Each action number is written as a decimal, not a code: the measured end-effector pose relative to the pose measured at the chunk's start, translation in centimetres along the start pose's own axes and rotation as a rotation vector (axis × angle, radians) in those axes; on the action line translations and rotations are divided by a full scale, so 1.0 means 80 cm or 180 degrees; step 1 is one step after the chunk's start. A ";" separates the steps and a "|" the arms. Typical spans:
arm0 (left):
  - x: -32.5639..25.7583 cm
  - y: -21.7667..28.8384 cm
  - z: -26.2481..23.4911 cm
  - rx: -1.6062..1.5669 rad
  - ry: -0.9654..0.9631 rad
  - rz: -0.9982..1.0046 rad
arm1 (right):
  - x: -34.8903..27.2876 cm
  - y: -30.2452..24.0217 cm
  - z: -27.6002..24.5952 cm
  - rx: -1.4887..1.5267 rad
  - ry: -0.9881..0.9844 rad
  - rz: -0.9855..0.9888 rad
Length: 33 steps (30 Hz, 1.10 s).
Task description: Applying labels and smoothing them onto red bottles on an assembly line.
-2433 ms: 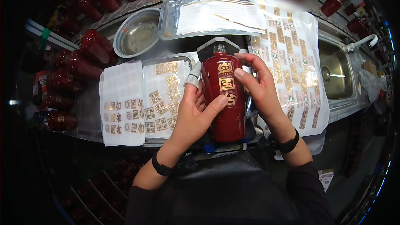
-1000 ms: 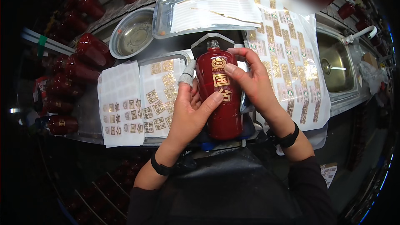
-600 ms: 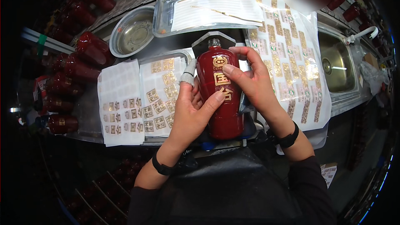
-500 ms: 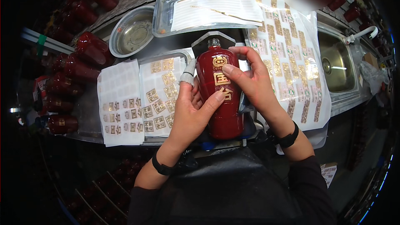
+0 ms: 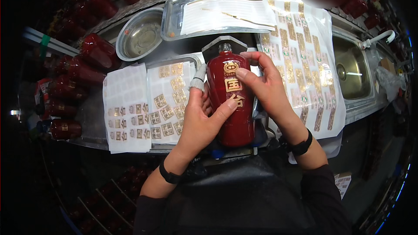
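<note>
A dark red glossy bottle [image 5: 236,131] with a clear glass neck and raised gold emblems down its front leans on a stand in front of me. My left hand [image 5: 201,115] holds its left side, the thumb lying across the front at the lowest gold emblem. One left finger wears a pale finger cot [image 5: 198,81]. From the right, my right hand [image 5: 266,88] grips the bottle's shoulder, thumb pressed at the upper emblems and index finger near the neck. My other right fingers are mostly hidden behind the bottle.
Sheets of gold stickers [image 5: 167,104] lie to the left, and a larger sticker sheet [image 5: 305,69] to the right. Behind are a round metal bowl [image 5: 140,35] and a tray [image 5: 170,28] with white paper. A sink [image 5: 352,67] is at right; red bottles [image 5: 100,51] crowd the left.
The row of red bottles along the far edge has shifted to the right. Both hands keep nearly the same hold on the bottle, which has barely moved.
</note>
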<state>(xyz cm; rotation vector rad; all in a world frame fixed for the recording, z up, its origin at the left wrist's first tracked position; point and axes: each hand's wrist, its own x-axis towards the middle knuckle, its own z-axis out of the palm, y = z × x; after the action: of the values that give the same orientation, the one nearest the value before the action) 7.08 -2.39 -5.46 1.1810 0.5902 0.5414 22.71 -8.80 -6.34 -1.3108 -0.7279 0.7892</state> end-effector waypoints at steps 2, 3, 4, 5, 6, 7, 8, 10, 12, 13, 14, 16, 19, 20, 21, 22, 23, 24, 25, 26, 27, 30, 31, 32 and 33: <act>0.001 0.000 0.001 0.0066 0.0014 0.0003 | 0.005 0.002 -0.004 -0.0104 0.0028 -0.0009; 0.001 0.001 0.002 0.0150 0.0014 -0.0029 | 0.010 0.006 -0.008 0.0086 0.0043 0.0082; 0.001 0.001 0.003 0.0233 0.0014 -0.0062 | 0.013 0.008 -0.009 0.0275 0.0059 0.0172; 0.000 0.000 0.004 0.0233 0.0010 -0.0059 | 0.012 0.008 -0.009 0.0274 0.0061 0.0168; -0.001 -0.002 0.004 0.0199 0.0035 -0.0015 | 0.013 0.005 -0.007 0.0199 0.0047 0.0163; -0.001 -0.003 0.004 0.0165 0.0059 0.0027 | 0.013 0.002 -0.004 0.0123 0.0032 0.0159; 0.000 -0.001 0.003 0.0165 0.0061 0.0027 | 0.013 -0.001 0.000 0.0124 0.0030 0.0159; -0.001 0.004 0.005 0.0233 0.0048 -0.0046 | 0.010 -0.008 0.005 -0.0012 0.0009 0.0168; 0.000 -0.001 0.004 0.0235 0.0063 -0.0023 | 0.011 -0.008 0.006 -0.0047 0.0014 0.0120; 0.000 -0.002 0.004 0.0241 0.0077 0.0008 | 0.011 -0.008 0.007 -0.0079 0.0016 0.0063; 0.000 -0.002 0.005 0.0240 0.0079 0.0008 | 0.011 -0.007 0.007 -0.0080 0.0014 0.0064; 0.000 0.001 0.006 0.0151 0.0096 -0.0018 | 0.012 -0.005 0.007 -0.0191 0.0078 0.0022; 0.000 -0.003 0.003 0.0191 0.0093 -0.0057 | 0.012 -0.005 0.008 -0.0269 0.0081 0.0031; 0.000 -0.003 0.003 0.0192 0.0094 -0.0056 | 0.012 -0.004 0.008 -0.0267 0.0080 0.0030; 0.000 -0.002 0.004 0.0174 0.0096 -0.0038 | 0.012 -0.004 0.007 -0.0293 0.0082 0.0014; 0.000 0.000 0.005 0.0157 0.0098 -0.0021 | 0.012 -0.003 0.006 -0.0319 0.0085 -0.0002; 0.000 0.001 0.006 0.0158 0.0093 -0.0020 | 0.012 -0.002 0.006 -0.0320 0.0089 -0.0004; 0.000 0.002 0.007 0.0179 0.0082 -0.0008 | 0.013 0.000 0.006 -0.0341 0.0119 -0.0060; 0.000 0.002 0.007 0.0201 0.0070 0.0005 | 0.013 0.002 0.006 -0.0363 0.0149 -0.0117; 0.000 0.002 0.007 0.0203 0.0066 0.0003 | 0.013 0.003 0.005 -0.0362 0.0154 -0.0117; 0.000 0.001 0.005 0.0191 0.0077 -0.0031 | 0.014 0.005 0.005 -0.0430 0.0161 -0.0136; -0.001 0.000 0.006 0.0199 0.0100 -0.0036 | 0.014 0.009 0.003 -0.0541 0.0171 -0.0141; 0.000 0.001 0.006 0.0216 0.0115 -0.0007 | 0.014 0.010 0.002 -0.0586 0.0172 -0.0124; 0.000 0.001 0.007 0.0216 0.0111 -0.0005 | 0.013 0.009 0.002 -0.0587 0.0175 -0.0127; 0.000 0.001 0.007 0.0207 0.0101 -0.0003 | 0.013 0.008 0.002 -0.0558 0.0175 -0.0133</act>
<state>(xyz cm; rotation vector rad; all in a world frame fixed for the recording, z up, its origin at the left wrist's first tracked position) 7.45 -2.76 -5.22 1.2352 0.6395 0.5445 23.07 -7.80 -6.90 -1.4644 -0.7917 0.6647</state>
